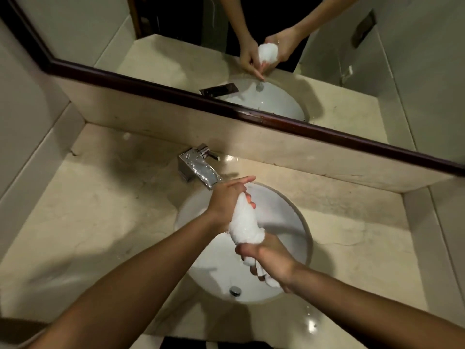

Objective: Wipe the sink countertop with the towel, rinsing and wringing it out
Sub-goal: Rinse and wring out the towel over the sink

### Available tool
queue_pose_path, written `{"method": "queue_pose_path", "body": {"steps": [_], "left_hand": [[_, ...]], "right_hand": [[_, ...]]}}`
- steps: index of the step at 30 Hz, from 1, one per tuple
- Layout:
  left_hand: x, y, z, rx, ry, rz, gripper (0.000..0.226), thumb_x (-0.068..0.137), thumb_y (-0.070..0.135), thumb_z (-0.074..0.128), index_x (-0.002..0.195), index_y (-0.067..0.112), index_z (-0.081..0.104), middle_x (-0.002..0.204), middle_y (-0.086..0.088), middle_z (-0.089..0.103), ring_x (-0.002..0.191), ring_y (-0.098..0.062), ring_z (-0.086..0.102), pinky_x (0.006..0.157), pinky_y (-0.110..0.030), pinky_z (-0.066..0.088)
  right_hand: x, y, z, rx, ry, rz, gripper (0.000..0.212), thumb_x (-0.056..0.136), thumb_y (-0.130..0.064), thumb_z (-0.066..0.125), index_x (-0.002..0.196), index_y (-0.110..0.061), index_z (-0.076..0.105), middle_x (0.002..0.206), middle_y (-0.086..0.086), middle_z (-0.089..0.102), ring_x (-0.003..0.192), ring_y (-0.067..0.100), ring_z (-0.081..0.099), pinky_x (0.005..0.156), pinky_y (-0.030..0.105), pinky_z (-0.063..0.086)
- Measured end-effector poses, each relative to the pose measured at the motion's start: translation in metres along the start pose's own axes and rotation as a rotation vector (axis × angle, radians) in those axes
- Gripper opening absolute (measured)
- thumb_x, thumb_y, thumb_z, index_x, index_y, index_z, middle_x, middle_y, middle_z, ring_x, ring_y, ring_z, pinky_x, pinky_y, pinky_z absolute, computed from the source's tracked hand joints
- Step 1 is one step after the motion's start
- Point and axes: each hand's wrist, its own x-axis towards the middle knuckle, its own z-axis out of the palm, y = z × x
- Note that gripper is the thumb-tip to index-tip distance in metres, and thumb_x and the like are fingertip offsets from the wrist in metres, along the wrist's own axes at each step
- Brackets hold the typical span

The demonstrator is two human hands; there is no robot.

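Both hands clench the towel point(242, 222), which is bunched into a thick white roll held over the sink point(289, 215): the left hand point(225, 200) is wrapped round its far, upper end and the right hand point(268, 258) round its near, lower end, a tail of cloth poking out below the right fist. Gripping the two ends apart like this suits twisting them against each other, so I judge this to be the wringing step, and holding the roll above the bowl lets the squeezed water fall straight toward the drain point(235, 290) below the grip instead of onto the countertop point(88, 222) that spreads out on both sides of it. Beyond the left hand, nearly touching its knuckles, sits the tap point(198, 167), close enough for another rinse. Behind that, the mirror point(251, 59) repeats the grip from the front. Whether water is running from the tap or dripping from the towel is hard to make out; I see no clear stream. Most fingers of both hands are hidden behind the cloth, and the countertop's near edge is cut off by the forearms and the bottom of the view.
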Motion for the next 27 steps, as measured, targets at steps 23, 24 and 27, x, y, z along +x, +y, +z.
{"method": "queue_pose_path", "body": {"steps": [23,24,27], "left_hand": [[-0.018,-0.039,-0.020,0.108,0.147,-0.048,0.016,0.091,0.001,0.061,0.097,0.003,0.076,0.069,-0.018,0.062,0.055,-0.031,0.062,0.065,-0.033,0.052],[-0.025,-0.035,-0.018,0.110,0.146,-0.043,0.013,0.092,0.005,0.065,0.097,0.001,0.075,0.071,-0.019,0.063,0.057,-0.031,0.063,0.063,-0.031,0.052],[-0.046,-0.025,-0.010,0.143,0.047,-0.029,0.026,0.095,0.019,0.069,0.112,-0.001,0.070,0.088,-0.021,0.073,0.074,-0.031,0.071,0.069,-0.032,0.056]], "right_hand": [[-0.002,0.054,0.028,0.009,0.159,-0.068,0.021,0.072,-0.021,0.075,0.092,-0.016,0.068,0.071,0.000,0.068,0.048,0.010,0.054,0.051,0.024,0.040],[-0.009,0.051,0.025,-0.006,0.166,-0.095,0.026,0.070,-0.023,0.077,0.093,-0.019,0.066,0.074,0.001,0.069,0.049,0.010,0.055,0.050,0.024,0.041],[-0.033,0.044,0.011,0.054,0.082,-0.132,0.029,0.073,-0.020,0.078,0.097,-0.018,0.061,0.071,0.004,0.063,0.044,0.013,0.052,0.045,0.021,0.038]]}}
